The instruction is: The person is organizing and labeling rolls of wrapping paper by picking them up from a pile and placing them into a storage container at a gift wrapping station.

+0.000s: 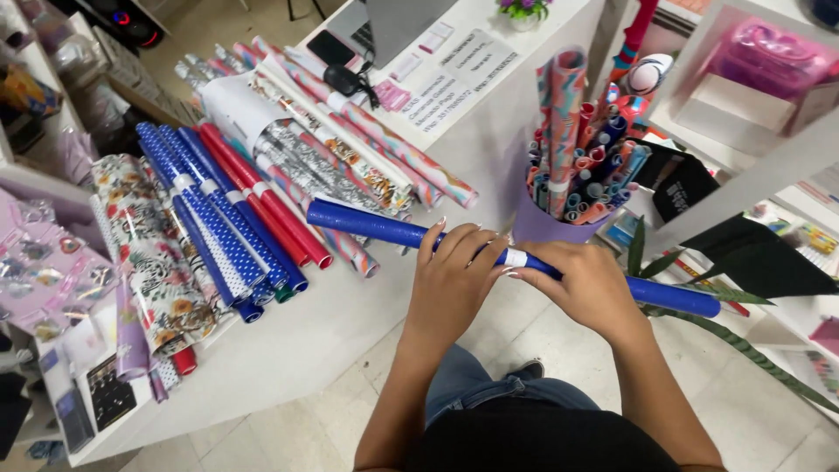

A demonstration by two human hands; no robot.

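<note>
Both hands on the blue glitter roll point(384, 229), held level just off the desk point(306, 336) edge. Left hand point(454, 278) fingers curled over the roll beside its white band point(516, 258); right hand point(587, 284) fingers wrapped around it on the band's other side. Purple bucket of rolls point(572, 166) directly behind the band. Flat-laid rolls point(236, 223) on the desk left of the roll. My read: keep wrap tight, pinch close to the band, avoid creasing the tube.
</note>
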